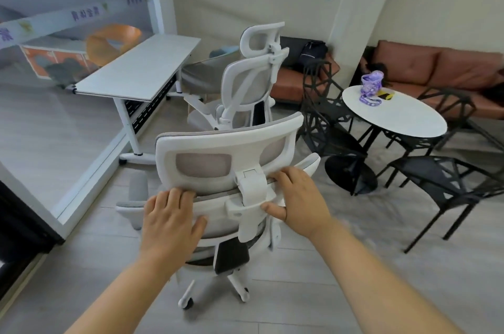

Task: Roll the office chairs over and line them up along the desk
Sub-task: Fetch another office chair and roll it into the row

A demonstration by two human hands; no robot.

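Item 1. Floor (pixel 300 292): pale smooth planks; I expect castors to roll easily.
Item 2. Desk (pixel 141 66): long, white, ahead-left by the glass wall.
Item 3. Far chair (pixel 245 88): white mesh, beside the desk.
Item 4. Near chair (pixel 226 142): directly before me, short of the desk. Likely light and top-heavy, with a stiff frame and soft mesh; I'd push by the frame.
Item 5. Left hand (pixel 170 221), right hand (pixel 297 202): both clamped on its backrest top, flanking the headrest bracket.

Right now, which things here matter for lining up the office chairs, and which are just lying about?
Job: near chair, far chair, desk.
Lying about: round table, black chairs, sofa, purple item.
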